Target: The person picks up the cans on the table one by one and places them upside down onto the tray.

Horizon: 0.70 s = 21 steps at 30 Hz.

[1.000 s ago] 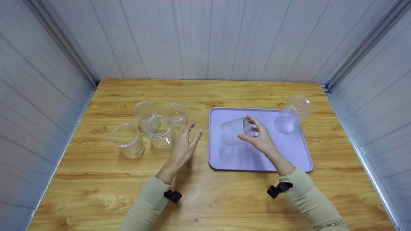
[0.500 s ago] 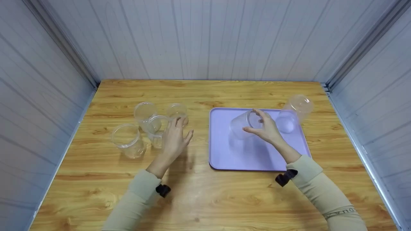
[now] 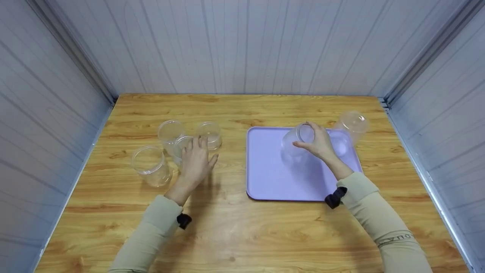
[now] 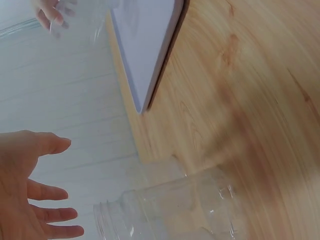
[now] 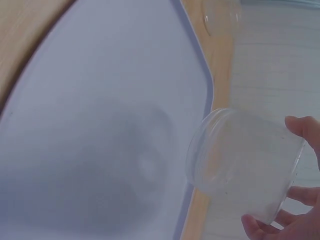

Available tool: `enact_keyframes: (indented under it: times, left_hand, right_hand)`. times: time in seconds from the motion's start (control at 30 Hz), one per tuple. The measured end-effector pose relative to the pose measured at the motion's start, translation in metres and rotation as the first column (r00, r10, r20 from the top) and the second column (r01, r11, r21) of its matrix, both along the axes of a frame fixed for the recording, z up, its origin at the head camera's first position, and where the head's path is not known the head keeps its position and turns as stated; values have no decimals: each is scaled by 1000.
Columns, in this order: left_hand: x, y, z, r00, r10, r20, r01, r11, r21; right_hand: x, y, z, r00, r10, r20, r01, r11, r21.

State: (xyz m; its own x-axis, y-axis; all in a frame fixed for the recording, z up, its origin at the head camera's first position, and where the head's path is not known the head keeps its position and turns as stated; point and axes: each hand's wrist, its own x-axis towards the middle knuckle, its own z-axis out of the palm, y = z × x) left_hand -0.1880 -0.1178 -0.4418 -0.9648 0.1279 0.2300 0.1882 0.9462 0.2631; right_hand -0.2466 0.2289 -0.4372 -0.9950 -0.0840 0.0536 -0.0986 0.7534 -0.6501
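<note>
My right hand [image 3: 318, 144] grips a clear plastic jar [image 3: 291, 143] by its base end, over the back part of the lilac tray [image 3: 273, 182]. The jar is tilted, and in the right wrist view its threaded mouth points down towards the tray. My left hand [image 3: 195, 159] hovers over a clear jar [image 4: 175, 210] in the group on the left, fingers extended. A gap shows between those fingers and the jar in the left wrist view. From the head view the hand covers much of that jar.
Beside it stand other clear jars: one at the front left [image 3: 151, 167], one behind [image 3: 170, 132], and a shorter one [image 3: 209, 136]. Another clear jar [image 3: 352, 125] stands at the tray's back right corner. Pale panel walls [image 3: 242, 45] enclose the wooden table [image 3: 235, 231].
My right hand has carried its jar back and to the right above the tray. The left hand has moved left, over the group of jars.
</note>
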Motion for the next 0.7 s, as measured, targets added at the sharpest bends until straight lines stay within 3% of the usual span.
enact_keyframes:
  times: [0.3,0.7]
  left_hand:
    - [-6,-12,-1,997,61,48,-58,997,-56]
    - [-11,-24,-3,979,139,146,-128,988,-83]
  right_hand:
    - [-14,5,-8,998,-55,38,53,997,52]
    - [-30,8,-15,993,-89,78,82,992,91]
